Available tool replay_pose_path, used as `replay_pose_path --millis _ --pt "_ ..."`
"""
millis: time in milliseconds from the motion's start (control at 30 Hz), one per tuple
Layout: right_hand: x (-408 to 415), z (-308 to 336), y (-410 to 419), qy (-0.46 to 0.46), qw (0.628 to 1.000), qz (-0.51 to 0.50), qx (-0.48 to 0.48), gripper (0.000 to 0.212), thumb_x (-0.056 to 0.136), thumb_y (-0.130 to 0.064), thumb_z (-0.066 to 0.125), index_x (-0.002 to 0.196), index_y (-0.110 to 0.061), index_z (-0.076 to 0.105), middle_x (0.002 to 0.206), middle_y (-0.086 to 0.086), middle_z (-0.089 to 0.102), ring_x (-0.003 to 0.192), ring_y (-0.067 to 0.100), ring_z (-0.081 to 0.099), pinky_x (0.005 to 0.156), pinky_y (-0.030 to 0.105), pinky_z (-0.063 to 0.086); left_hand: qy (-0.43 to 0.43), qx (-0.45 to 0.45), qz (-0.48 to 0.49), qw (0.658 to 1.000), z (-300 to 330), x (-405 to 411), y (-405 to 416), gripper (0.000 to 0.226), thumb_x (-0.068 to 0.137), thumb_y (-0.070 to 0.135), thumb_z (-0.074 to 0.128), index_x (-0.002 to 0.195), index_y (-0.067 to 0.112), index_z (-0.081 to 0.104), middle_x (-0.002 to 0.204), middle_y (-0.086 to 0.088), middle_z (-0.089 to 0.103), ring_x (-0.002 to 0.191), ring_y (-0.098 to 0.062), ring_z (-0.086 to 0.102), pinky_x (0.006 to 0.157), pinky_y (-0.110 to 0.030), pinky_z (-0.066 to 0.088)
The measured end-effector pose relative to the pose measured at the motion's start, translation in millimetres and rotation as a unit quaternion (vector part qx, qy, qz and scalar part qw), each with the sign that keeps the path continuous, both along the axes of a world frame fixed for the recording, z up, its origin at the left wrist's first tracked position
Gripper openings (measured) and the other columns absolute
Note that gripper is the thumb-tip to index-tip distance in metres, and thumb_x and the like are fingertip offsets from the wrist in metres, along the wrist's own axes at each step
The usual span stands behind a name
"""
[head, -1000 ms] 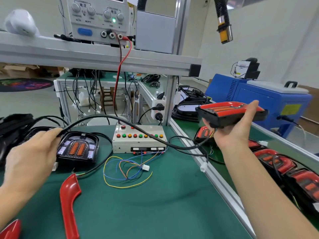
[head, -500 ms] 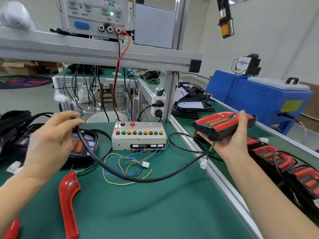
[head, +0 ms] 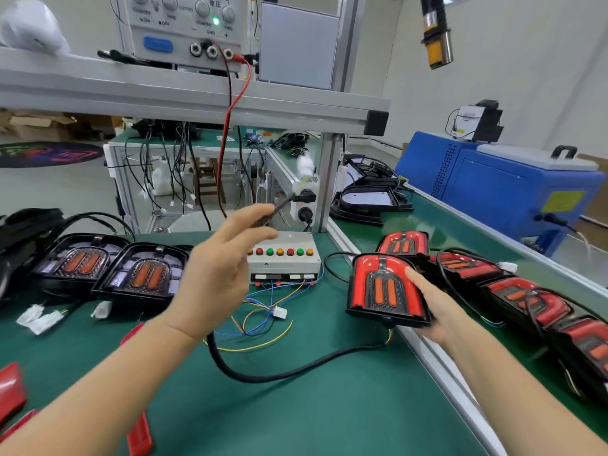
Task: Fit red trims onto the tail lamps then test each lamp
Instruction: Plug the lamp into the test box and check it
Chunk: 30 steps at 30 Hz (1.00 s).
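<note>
left hand (head: 218, 274) raised pinching cable (head: 296, 368), right hand (head: 437, 307) cradling tail lamp (head: 385, 289)

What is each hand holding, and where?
The right hand grips a trimmed tail lamp by its right edge; the left hand pinches its black cable partway along.

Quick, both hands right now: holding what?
Left hand: pinching the black cable, lifted above the bench.
Right hand: gripping a red-trimmed tail lamp, thumb on its face.
</note>
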State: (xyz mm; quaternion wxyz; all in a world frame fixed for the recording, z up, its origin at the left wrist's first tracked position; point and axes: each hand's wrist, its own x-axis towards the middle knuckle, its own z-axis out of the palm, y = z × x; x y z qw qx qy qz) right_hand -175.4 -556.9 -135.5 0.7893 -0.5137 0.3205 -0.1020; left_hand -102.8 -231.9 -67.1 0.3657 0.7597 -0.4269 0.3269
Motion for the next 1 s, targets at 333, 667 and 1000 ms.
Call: replay_pose_path --millis 333,667,1000 --pt "-14 -5 -5 0.051 0.991 0.084 -0.089 0.053 0.074 -0.047 0.069 0.107 -0.006 0.068 0.101 0.017 0.074 0.086 0.03 0.073 0.074 0.041 0.056 -0.099 0.129 0.011 0.987 -15 -1 -19 0.046 0.068 -0.015 0.032 0.093 -0.006 0.07 0.126 -0.017 0.06 0.103 -0.033 0.066 0.068 -0.043 0.059" --pt "-36 -6 -6 0.095 0.979 0.041 -0.173 0.036 0.095 -0.038 0.058 0.102 -0.005 0.069 0.09 0.013 0.076 0.078 0.027 0.074 0.066 0.033 0.057 -0.113 0.134 0.018 0.984 -18 6 -28 0.045 0.072 -0.014 0.03 0.091 -0.006 0.069 0.125 -0.018 0.061 0.099 -0.033 0.067 0.066 -0.041 0.058" --pt "-4 8 18 0.045 0.965 0.02 -0.256 0.022 0.095 -0.03 0.061 0.101 -0.01 0.066 0.079 0.007 0.076 0.064 0.021 0.072 0.05 0.026 0.054 -0.149 0.174 0.008 0.973 -20 4 -32 0.042 0.074 -0.01 0.029 0.085 -0.004 0.069 0.123 -0.015 0.063 0.094 -0.029 0.068 0.074 -0.032 0.051"
